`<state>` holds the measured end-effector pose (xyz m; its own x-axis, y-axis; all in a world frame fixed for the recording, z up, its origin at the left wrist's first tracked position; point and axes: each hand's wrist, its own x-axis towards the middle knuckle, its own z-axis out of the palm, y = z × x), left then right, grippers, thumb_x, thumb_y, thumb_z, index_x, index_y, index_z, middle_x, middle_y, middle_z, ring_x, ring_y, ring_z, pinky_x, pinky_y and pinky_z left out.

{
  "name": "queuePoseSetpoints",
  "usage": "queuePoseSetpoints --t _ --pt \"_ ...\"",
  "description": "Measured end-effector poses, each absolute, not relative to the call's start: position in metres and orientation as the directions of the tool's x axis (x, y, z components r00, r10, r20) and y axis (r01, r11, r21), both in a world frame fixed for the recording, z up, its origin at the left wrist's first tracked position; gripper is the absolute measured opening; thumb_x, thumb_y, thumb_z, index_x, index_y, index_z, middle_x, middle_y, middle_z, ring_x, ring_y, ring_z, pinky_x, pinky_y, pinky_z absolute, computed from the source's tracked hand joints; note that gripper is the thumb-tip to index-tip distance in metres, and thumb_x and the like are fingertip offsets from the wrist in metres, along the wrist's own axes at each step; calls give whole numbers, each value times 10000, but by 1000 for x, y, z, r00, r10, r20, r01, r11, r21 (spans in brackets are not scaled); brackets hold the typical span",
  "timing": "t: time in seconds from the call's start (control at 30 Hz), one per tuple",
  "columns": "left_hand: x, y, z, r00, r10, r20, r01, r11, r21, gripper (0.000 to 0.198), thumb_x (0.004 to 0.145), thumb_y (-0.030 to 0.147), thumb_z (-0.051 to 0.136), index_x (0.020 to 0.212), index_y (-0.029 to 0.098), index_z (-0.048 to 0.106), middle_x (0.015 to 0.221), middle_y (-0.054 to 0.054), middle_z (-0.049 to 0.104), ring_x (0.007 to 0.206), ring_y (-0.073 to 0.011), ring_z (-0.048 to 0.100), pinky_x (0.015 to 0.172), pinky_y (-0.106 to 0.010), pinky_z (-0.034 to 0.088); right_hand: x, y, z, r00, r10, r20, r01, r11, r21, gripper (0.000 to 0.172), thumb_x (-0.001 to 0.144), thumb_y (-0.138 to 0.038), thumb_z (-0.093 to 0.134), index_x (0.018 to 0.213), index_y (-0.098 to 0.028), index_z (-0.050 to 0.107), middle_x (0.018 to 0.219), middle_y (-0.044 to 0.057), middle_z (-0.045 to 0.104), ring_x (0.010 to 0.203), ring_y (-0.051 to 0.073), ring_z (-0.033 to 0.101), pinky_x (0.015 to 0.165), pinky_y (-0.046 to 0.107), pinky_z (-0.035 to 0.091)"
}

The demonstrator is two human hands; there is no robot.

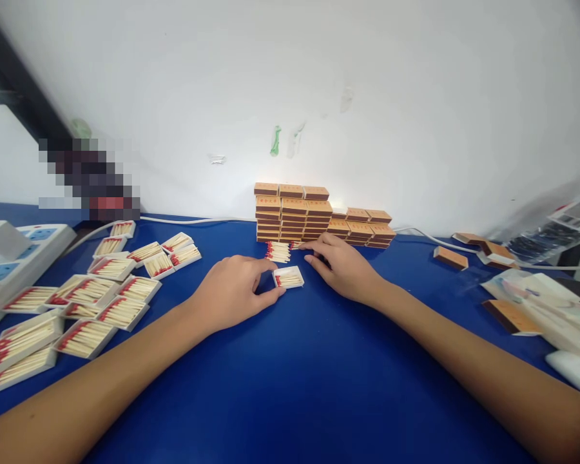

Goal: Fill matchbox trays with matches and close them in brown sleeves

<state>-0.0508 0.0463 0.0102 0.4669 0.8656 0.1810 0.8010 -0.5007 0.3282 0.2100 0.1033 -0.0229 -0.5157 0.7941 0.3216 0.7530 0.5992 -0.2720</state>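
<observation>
My left hand holds the left end of a small white tray between thumb and index finger; some red-tipped matches lie in it. Just behind the tray is a loose pile of matches on the blue table. My right hand is at the right of this pile, its fingers bent and apart, the index fingertip at a few match heads. Whether it pinches any match cannot be seen. Behind the pile stands a stack of orange matchboxes, with a lower stack to its right.
Several match-filled trays spread over the left side, near a white power strip. At the right are loose matchboxes, a plastic package and a white object. A white cable runs along the wall.
</observation>
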Motion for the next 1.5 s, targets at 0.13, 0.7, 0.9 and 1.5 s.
queuePoseSetpoints --t 0.13,0.7,0.9,1.5 --pt "-51 47 9 467 866 179 801 -500 328 355 934 488 672 1153 229 777 645 20 652 597 -161 589 564 -280 328 208 102 -22 -512 800 314 759 592 -271 339 1061 -294 474 1321 -206 673 1100 122 627 1005 275 629 922 426 514" --pt "-52 47 9 467 865 182 806 -501 315 353 933 479 673 1163 233 777 661 17 662 606 -164 596 573 -284 337 207 104 -22 -492 803 337 740 590 -323 251 1043 -270 505 1194 -206 695 1047 95 619 875 224 610 815 373 493" --pt "-51 47 9 468 866 178 803 -501 324 371 938 488 664 1186 233 772 658 19 661 615 -168 601 579 -281 334 205 104 -20 -441 827 349 727 557 -401 115 1001 -269 615 1018 -199 706 929 51 599 813 198 577 744 331 452" --pt "-54 48 8 457 873 169 797 -486 358 373 931 513 666 1166 244 774 619 45 617 579 -147 562 563 -282 320 209 88 -3 -487 772 408 681 629 -376 108 1043 -240 546 945 -210 580 994 75 620 867 216 595 765 338 461"
